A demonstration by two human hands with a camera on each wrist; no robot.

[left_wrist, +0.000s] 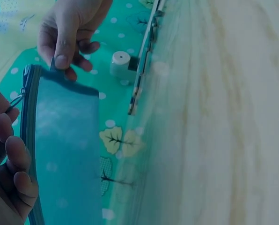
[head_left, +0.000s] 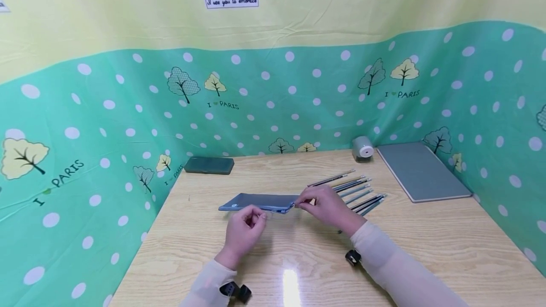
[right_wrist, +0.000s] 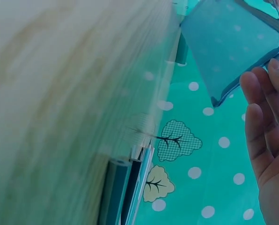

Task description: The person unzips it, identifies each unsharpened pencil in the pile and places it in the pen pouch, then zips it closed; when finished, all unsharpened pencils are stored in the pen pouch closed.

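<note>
A blue see-through zip pouch point(head_left: 264, 201) is held up over the table. My right hand point(head_left: 326, 205) pinches the small tab at the pouch's right end between thumb and finger. With my left hand point(head_left: 245, 229) I pinch the looped zipper pull point(left_wrist: 18, 99) on the near edge, its fingers curled. In the left wrist view the zipper slider point(left_wrist: 23, 90) sits close to the tab end. The right wrist view shows the pouch tilted, with my right fingers at its corner. Several pencils point(head_left: 356, 188) lie on the table beside and behind my right hand.
A dark green case point(head_left: 209, 165) lies at the back left of the wooden table point(head_left: 204, 259). At the back right stand a grey and white pencil sharpener point(head_left: 363, 148) and a flat grey board point(head_left: 422, 172). A dotted green cloth point(head_left: 294, 108) surrounds the table.
</note>
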